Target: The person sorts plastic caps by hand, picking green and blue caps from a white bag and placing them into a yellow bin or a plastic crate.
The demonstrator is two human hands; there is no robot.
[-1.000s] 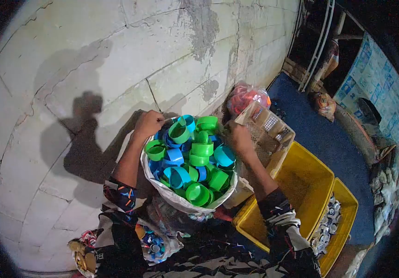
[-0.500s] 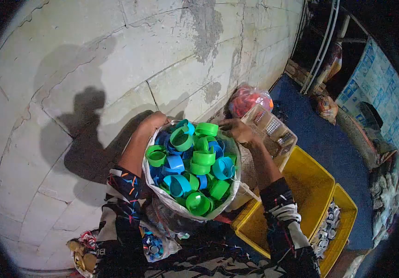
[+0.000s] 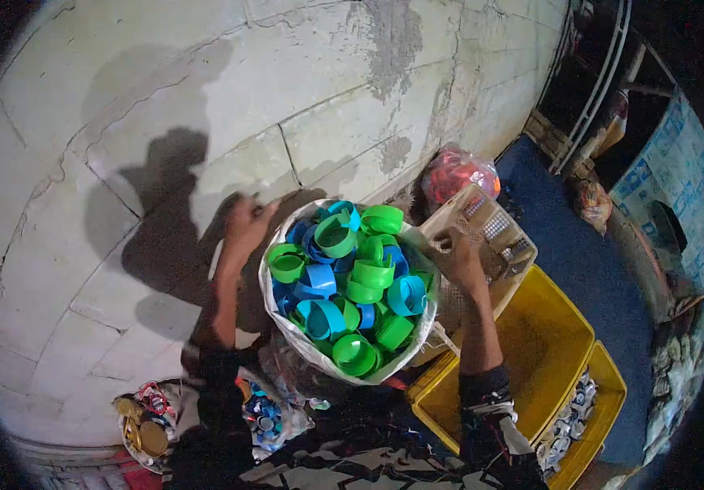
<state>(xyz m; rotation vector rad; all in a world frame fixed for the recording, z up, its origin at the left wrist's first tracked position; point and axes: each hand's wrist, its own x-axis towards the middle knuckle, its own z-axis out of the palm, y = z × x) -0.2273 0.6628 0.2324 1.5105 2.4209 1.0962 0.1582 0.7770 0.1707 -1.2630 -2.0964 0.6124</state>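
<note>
A white sack (image 3: 291, 333) stands in front of me, its mouth wide and filled with green and blue plastic caps (image 3: 371, 273). My left hand (image 3: 247, 224) is raised off the sack's left rim, near the wall, fingers loosely apart and nothing seen in them. On the other side, my right hand (image 3: 456, 255) hovers by the right rim, in front of a pale plastic crate (image 3: 523, 257). Its fingers are bent, with a gap between thumb and forefinger, and they hold nothing that I can see.
Yellow bins (image 3: 568, 304) stand at the right, one with grey-white pieces (image 3: 572, 416). Behind the crate lies a clear bag of red items (image 3: 460, 175). Smaller bags of gold lids (image 3: 149, 437) and blue caps (image 3: 266, 416) sit low left. A block wall (image 3: 229, 114) rises ahead.
Both hands have let go of the sack's rim and moved outward, the left toward the wall, the right toward the crate. The view has shifted slightly.
</note>
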